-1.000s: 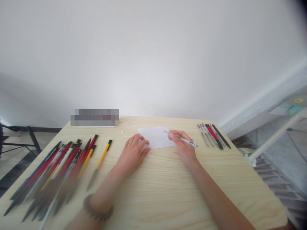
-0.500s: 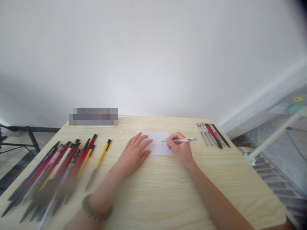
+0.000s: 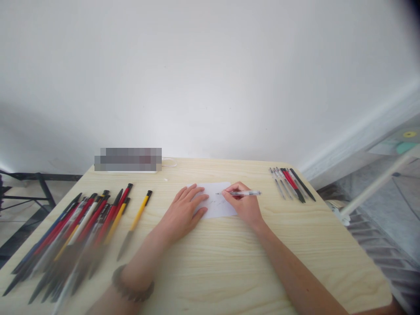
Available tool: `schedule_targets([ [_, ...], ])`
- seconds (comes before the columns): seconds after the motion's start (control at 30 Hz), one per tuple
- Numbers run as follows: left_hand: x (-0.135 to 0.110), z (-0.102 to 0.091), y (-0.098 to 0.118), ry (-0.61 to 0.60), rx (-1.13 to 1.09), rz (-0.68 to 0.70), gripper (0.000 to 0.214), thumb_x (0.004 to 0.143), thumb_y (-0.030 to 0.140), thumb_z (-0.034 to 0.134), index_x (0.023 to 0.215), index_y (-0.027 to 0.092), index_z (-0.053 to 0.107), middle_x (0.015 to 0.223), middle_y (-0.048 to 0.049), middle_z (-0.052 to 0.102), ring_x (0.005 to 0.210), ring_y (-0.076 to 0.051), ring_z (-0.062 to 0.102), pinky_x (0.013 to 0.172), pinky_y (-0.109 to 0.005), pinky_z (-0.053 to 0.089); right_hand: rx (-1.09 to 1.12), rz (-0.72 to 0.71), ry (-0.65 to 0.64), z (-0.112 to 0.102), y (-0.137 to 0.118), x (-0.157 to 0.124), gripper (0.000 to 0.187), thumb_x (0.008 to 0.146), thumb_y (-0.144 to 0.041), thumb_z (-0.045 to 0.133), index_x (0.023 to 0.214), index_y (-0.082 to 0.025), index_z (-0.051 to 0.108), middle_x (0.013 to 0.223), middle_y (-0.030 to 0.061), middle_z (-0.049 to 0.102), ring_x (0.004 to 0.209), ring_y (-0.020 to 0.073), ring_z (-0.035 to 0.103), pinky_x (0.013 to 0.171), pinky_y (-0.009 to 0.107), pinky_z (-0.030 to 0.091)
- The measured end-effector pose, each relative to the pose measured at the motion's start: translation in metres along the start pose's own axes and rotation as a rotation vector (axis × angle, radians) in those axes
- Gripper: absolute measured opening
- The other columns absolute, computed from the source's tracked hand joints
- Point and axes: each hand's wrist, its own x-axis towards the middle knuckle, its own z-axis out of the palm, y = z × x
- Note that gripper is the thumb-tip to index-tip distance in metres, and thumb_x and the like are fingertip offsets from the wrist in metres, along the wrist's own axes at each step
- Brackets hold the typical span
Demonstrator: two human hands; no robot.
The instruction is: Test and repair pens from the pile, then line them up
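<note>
A small white sheet of paper (image 3: 216, 210) lies on the table between my hands, with faint pen marks on it. My left hand (image 3: 187, 205) rests flat on the paper's left side, fingers spread. In my right hand (image 3: 244, 204) a clear-barrelled pen (image 3: 250, 193) is pinched between thumb and fingers. Its tip points left and is at the paper's surface, near the marks; whether it touches I cannot tell. The pen's back end sticks out to the right, past the hand.
Many pens, red, black, white, blue and yellow, lie in a pile (image 3: 78, 232) at the left. One yellow-and-black pen (image 3: 139, 214) lies apart. Several pens (image 3: 288, 184) are lined up at the back right. A blurred-out object (image 3: 127, 160) stands at the back left, against the wall.
My right hand and the pen have shifted slightly left. The paper has tilted and slid a little toward me, my left hand moving slightly with it. More marks show on the paper.
</note>
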Motion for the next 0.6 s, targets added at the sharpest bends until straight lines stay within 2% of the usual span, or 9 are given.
schedule_targets([
  [0.37, 0.0002, -0.0003, -0.0002, -0.028, 0.03, -0.015, 0.033, 0.09, 0.034, 0.039, 0.119, 0.023, 0.052, 0.134, -0.006, 0.046, 0.13, -0.024, 0.031, 0.108, -0.046, 0.023, -0.039, -0.021, 0.02, -0.0016, -0.0072, -0.0002, 0.012, 0.071, -0.029, 0.061, 0.067, -0.018, 0.057, 0.068, 0.0004, 0.063, 0.059, 0.0123, 0.054, 0.053, 0.023, 0.041],
  [0.6, 0.0008, 0.0001, 0.0001, -0.019, 0.018, -0.013, 0.032, 0.089, 0.033, 0.041, 0.118, 0.023, 0.053, 0.132, -0.0062, 0.047, 0.129, -0.025, 0.033, 0.108, -0.048, 0.024, -0.085, -0.034, 0.098, -0.0036, -0.0078, 0.0017, 0.014, 0.072, -0.029, 0.059, 0.065, -0.019, 0.054, 0.061, -0.0018, 0.058, 0.051, 0.0099, 0.046, 0.049, 0.022, 0.038],
])
